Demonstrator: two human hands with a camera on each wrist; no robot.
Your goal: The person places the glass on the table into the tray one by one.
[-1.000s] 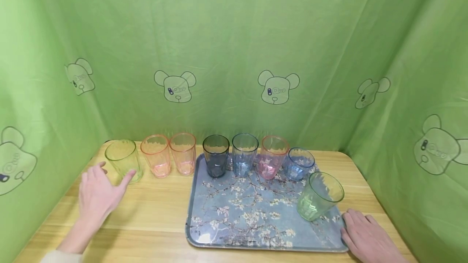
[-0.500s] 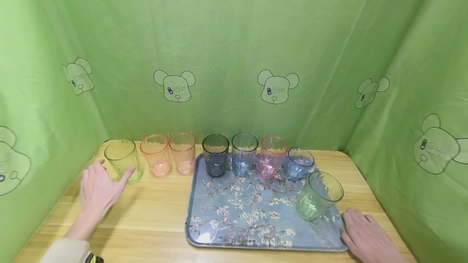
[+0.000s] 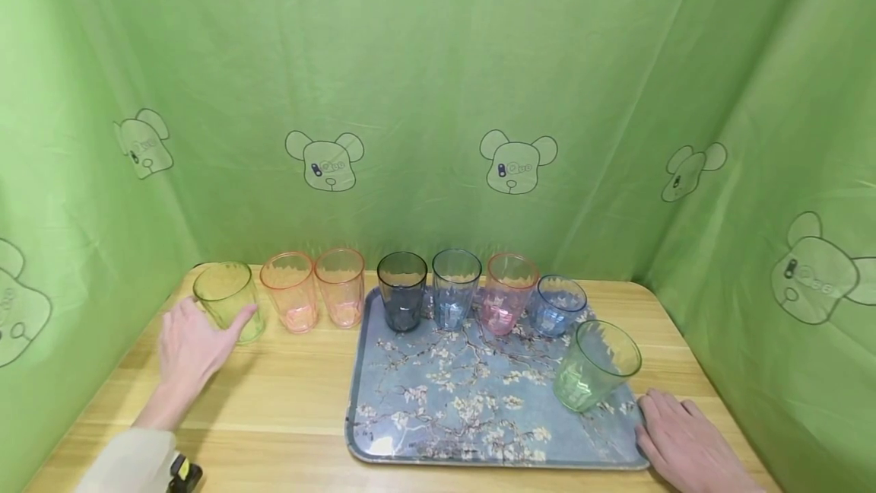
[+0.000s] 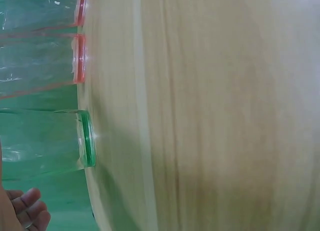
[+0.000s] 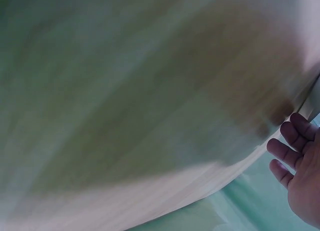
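Observation:
A tall yellow-green glass [image 3: 228, 304] stands upright at the table's far left. Around its near side reaches my left hand [image 3: 194, 347], thumb spread to the right and the other fingers to the left. In the left wrist view a gap shows between the fingertips [image 4: 35, 211] and the glass [image 4: 45, 143]. My right hand [image 3: 687, 440] rests beside the right edge of the flowered blue tray [image 3: 411, 371], its fingers loosely bent and holding nothing. On the tray near that hand stands a wide green glass [image 3: 594, 367].
Two orange-pink glasses [image 3: 296, 299] stand just right of the yellow-green one. Along the tray's back are a dark grey glass [image 3: 402, 299], a tall blue glass [image 3: 454, 295], a pink glass [image 3: 505, 303] and a short blue glass [image 3: 556, 310]. Green curtains [image 3: 424, 97] enclose the table.
My left hand has moved slightly right, closer to the yellow-green glass, and more of its sleeve shows. The right hand and the glasses stay in place.

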